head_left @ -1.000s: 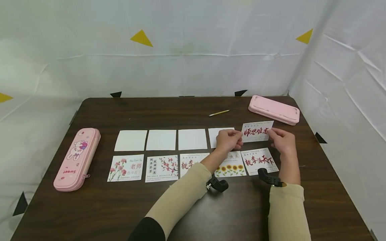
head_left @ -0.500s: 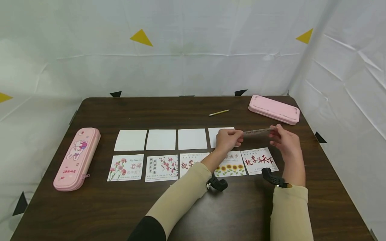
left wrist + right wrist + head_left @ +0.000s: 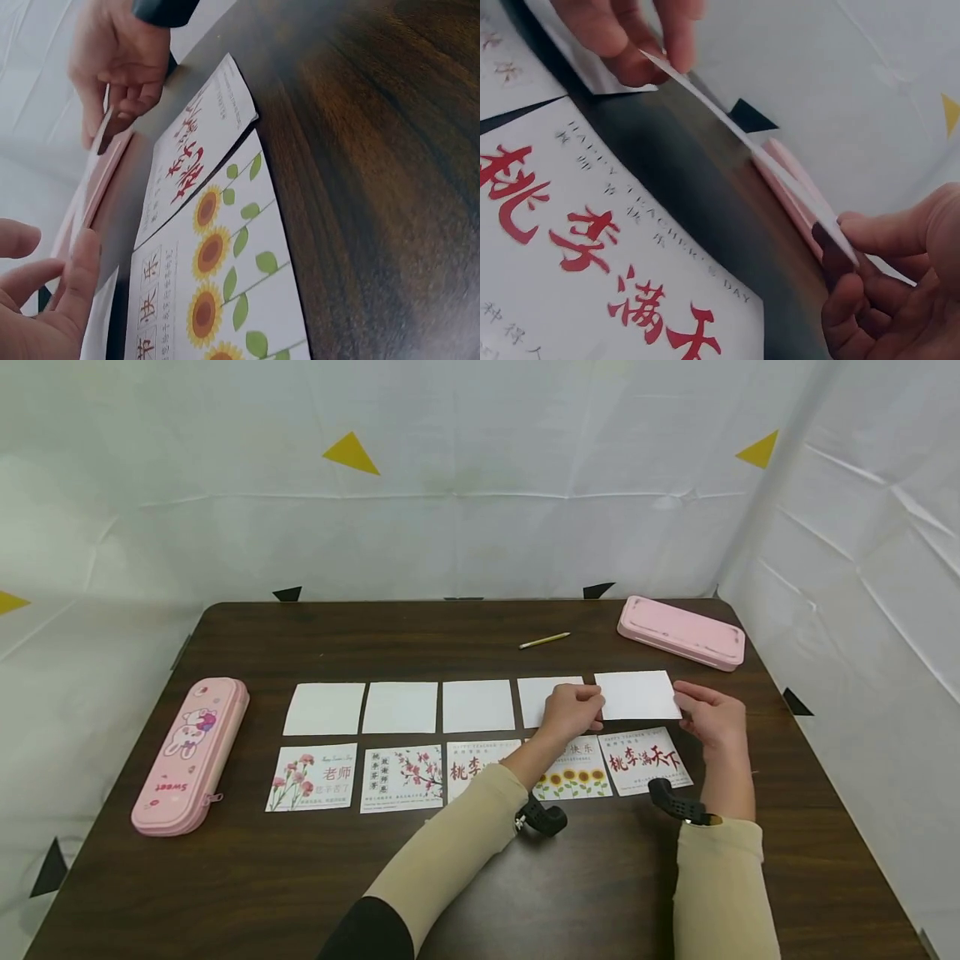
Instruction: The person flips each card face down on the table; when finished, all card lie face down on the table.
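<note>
Both hands hold one card [image 3: 637, 695] at the right end of the back row, its blank white side facing up in the head view. My left hand [image 3: 572, 710] pinches its left edge and my right hand [image 3: 714, 717] pinches the right one. Seen nearly edge-on in the right wrist view, the card [image 3: 742, 139] is raised off the table. Directly in front lies a card with red lettering [image 3: 647, 762], beside the sunflower card [image 3: 225, 277]. A blank card [image 3: 540, 693] is partly covered by the left hand.
More blank cards [image 3: 400, 707] continue the back row leftward. In front lie a carnation card [image 3: 311, 778], a blossom card [image 3: 402, 779] and another red-lettered card [image 3: 468, 764], partly behind the left arm. Pink pencil cases stand left [image 3: 191, 756] and back right [image 3: 682, 632], near a pencil [image 3: 544, 641].
The held card showed red lettering a second ago, then stood edge-on, and now shows its blank side. The right hand shifted slightly right; the left hand stayed nearly in place.
</note>
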Motion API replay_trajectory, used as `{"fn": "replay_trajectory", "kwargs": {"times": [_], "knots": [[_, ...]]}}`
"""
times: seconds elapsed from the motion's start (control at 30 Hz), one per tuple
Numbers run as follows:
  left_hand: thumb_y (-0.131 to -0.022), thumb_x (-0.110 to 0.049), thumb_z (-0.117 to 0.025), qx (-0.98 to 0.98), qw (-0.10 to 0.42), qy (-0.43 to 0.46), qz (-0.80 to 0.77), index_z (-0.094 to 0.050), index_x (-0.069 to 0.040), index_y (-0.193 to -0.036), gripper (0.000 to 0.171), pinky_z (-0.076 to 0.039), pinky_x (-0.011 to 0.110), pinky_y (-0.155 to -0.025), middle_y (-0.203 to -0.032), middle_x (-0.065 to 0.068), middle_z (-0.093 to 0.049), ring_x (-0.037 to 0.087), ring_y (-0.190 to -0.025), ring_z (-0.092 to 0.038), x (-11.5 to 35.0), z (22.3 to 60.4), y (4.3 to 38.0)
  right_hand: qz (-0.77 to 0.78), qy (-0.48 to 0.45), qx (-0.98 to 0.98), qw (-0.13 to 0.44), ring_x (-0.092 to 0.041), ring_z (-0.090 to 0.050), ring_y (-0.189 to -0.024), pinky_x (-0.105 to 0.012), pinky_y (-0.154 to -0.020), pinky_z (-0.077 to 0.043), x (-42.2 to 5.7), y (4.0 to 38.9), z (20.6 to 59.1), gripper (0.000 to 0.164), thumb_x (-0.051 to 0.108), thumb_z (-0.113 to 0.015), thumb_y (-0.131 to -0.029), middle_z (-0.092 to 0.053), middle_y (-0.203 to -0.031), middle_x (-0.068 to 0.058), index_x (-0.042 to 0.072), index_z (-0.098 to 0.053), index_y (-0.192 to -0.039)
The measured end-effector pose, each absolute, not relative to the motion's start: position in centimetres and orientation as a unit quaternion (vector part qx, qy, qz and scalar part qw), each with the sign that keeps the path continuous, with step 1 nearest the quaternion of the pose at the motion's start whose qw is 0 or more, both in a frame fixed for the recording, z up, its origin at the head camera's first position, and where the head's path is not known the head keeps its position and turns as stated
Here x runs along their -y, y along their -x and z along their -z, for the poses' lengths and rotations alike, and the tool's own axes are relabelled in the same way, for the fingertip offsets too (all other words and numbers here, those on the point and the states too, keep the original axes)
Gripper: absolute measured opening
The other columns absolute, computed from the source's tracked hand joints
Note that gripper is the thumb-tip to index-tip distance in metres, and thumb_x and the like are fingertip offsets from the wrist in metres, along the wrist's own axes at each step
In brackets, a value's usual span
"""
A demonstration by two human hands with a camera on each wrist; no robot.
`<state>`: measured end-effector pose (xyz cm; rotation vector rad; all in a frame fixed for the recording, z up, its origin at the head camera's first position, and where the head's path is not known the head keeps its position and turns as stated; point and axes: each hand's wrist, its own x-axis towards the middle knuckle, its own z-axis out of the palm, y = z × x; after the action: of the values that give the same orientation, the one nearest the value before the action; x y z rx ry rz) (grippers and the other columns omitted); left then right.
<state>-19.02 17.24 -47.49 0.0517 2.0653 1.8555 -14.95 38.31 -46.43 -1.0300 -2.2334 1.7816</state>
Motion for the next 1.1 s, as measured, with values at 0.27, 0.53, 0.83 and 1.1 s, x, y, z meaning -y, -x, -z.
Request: {"fn": "replay_trajectory", "kwargs": {"times": [0.27, 0.53, 0.83, 1.1], "knots": [[-0.096, -0.017, -0.059, -0.743, 0.193, -0.035, -0.640, -0.068, -0.005, -0.124, 0.032, -0.056, 0.026, -0.064, -0.074, 0.001, -0.067, 0.020, -0.065, -0.069, -17.2, 47.1, 18.7, -0.460, 0.329, 0.820, 0.085, -0.019, -0.058, -0.105, -0.029, -0.082, -0.049, -41.8, 17.9, 53.6, 0.034, 0.036, -0.060, -0.097, -0.063, -0.129, -0.007, 0.026, -0.067, -0.129], [-0.095, -0.018, -0.059, -0.757, 0.190, -0.030, -0.624, -0.069, -0.006, -0.123, 0.032, -0.053, 0.023, -0.062, -0.078, -0.003, -0.066, 0.022, -0.071, -0.071, -16.9, 46.9, 18.6, -0.446, 0.322, 0.833, 0.067, -0.024, -0.062, -0.110, -0.040, -0.096, -0.048, -40.5, 17.5, 51.7, 0.035, 0.020, -0.067, -0.093, -0.069, -0.119, -0.007, 0.018, -0.068, -0.128], [-0.094, -0.018, -0.059, -0.777, 0.175, -0.049, -0.603, -0.070, -0.006, -0.122, 0.032, -0.045, 0.020, -0.061, -0.080, 0.003, -0.070, 0.009, -0.060, -0.064, -16.7, 46.6, 18.5, -0.450, 0.330, 0.828, 0.060, -0.032, -0.059, -0.117, -0.043, -0.100, -0.044, -36.3, 15.4, 46.7, 0.036, 0.012, -0.064, -0.094, -0.065, -0.125, -0.017, 0.007, -0.065, -0.130], [-0.093, -0.019, -0.060, -0.788, 0.165, -0.049, -0.592, -0.071, -0.007, -0.120, 0.031, -0.048, 0.025, -0.074, -0.092, 0.003, -0.072, 0.009, -0.074, -0.064, -16.6, 46.5, 18.4, -0.448, 0.319, 0.834, 0.046, -0.033, -0.056, -0.120, -0.045, -0.101, -0.042, -35.9, 15.0, 46.1, 0.036, 0.017, -0.059, -0.098, -0.063, -0.127, -0.018, 0.006, -0.062, -0.133]]}}
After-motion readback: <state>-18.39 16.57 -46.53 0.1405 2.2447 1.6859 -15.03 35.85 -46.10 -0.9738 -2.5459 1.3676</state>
